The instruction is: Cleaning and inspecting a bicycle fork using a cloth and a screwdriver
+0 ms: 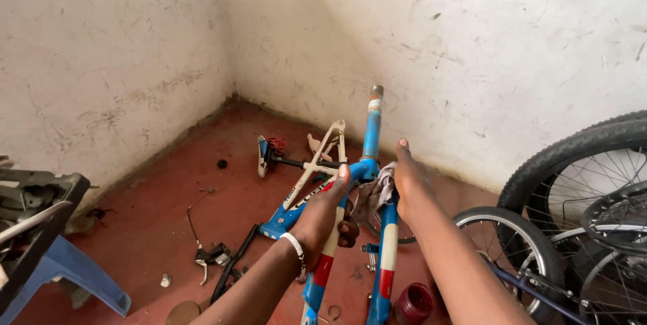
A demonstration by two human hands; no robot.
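Near the middle, over a red floor [202, 210], the left hand [323, 214] is gripping a blue bicycle frame [371, 136] while the right hand [410, 180] is pressing a grey rag [374, 193] against it, fingers flat.

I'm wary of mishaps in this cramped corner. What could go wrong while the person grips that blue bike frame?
The bike frame seems propped only by the left hand and right hand; it might tip. The rag could slip. Loose small parts and a red tub on the floor might be stepped on.
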